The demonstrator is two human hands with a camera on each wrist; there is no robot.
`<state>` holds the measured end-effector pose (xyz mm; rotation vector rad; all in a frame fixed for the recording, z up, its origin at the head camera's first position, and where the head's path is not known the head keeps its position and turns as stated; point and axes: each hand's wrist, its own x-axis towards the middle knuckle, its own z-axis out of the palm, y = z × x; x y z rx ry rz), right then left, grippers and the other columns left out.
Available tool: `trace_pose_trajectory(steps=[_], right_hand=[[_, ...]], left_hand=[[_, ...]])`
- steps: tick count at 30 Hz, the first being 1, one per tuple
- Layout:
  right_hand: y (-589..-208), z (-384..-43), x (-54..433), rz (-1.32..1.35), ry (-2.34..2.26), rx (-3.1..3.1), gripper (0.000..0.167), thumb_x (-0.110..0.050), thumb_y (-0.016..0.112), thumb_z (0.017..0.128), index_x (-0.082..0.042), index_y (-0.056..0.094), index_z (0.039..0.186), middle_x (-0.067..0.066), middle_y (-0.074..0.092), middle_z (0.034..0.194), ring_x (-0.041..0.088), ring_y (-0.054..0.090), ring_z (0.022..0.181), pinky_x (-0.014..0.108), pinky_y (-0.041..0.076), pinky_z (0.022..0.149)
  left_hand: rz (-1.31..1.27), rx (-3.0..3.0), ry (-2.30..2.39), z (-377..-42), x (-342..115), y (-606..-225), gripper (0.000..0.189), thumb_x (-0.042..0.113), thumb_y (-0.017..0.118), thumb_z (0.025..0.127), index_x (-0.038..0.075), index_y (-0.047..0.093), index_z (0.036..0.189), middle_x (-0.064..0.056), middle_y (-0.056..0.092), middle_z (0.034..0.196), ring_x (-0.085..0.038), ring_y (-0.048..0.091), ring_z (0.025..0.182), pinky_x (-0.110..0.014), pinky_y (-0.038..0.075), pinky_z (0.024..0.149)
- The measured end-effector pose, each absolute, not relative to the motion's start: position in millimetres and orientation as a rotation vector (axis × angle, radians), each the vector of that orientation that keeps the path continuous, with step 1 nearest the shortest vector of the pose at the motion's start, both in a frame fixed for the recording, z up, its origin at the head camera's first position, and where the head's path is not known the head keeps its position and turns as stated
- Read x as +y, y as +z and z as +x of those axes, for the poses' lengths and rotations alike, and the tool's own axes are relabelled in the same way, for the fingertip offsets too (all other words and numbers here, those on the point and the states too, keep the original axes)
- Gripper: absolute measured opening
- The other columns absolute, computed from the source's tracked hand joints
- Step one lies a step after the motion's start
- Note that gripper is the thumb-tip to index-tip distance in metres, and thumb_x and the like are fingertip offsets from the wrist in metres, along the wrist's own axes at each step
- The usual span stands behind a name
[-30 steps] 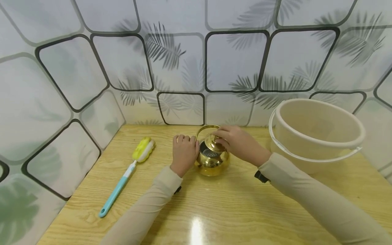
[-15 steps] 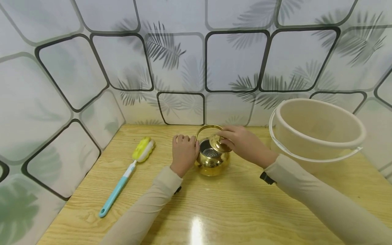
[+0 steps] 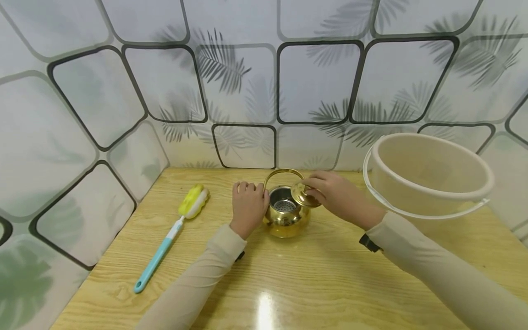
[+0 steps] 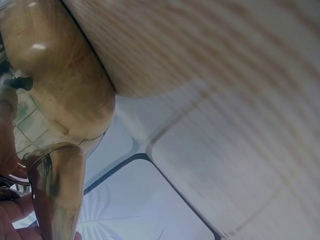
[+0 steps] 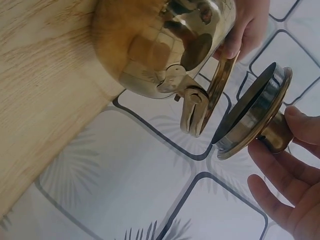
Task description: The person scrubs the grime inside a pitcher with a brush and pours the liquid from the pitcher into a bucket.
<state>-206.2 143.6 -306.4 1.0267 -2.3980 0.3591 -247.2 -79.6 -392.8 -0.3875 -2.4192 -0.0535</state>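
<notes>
A shiny gold teapot [image 3: 285,223] with an arched handle [image 3: 283,171] stands upright on the wooden table, its mouth uncovered and a perforated strainer [image 3: 284,206] visible inside. My left hand [image 3: 249,208] holds it at the left side; in the left wrist view, fingers [image 4: 20,207] curl around the spout [image 4: 60,185]. To the right of the mouth, my right hand [image 3: 340,195] holds the tilted gold lid [image 3: 303,195]. Thumb and fingers pinch the lid's knob [image 5: 276,134] in the right wrist view, with the lid's silver inner collar facing the teapot.
A cleaning brush with a yellow and white sponge head [image 3: 192,201] and blue handle [image 3: 153,266] lies on the table [image 3: 313,284] at the left. At the right stands a large beige bucket [image 3: 429,183], its white bail hanging in front. Patterned walls rise behind.
My right hand has moved the lid rightward off the teapot's mouth, showing more of the strainer. The left hand and the teapot have stayed in place.
</notes>
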Motion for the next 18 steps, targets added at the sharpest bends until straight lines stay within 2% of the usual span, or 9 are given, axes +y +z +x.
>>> trace_pose_trajectory(steps=[8, 18], right_hand=[[-310, -205, 155, 1.018, 0.346, -2.404, 0.025, -0.007, 0.069, 0.082, -0.003, 0.069, 0.106, 0.009, 0.067, 0.098, 0.025, 0.065, 0.09, 0.038, 0.053, 0.081], [-315, -200, 168, 1.035, 0.332, -2.337, 0.026, -0.004, 0.071, 0.078, -0.003, 0.07, 0.104, 0.008, 0.067, 0.091, 0.022, 0.064, 0.078, 0.036, 0.053, 0.07]], left_hand=[[-0.383, -2.395, -0.044, -247, -79, -392, 0.026, 0.031, 0.052, 0.093, 0.01, 0.067, 0.09, -0.009, 0.07, 0.085, -0.028, 0.061, 0.091, -0.044, 0.044, 0.092], [-0.38, -2.405, -0.049, -247, -79, -393, 0.026, 0.03, 0.052, 0.094, 0.01, 0.067, 0.091, -0.009, 0.07, 0.085, -0.028, 0.062, 0.092, -0.046, 0.043, 0.093]])
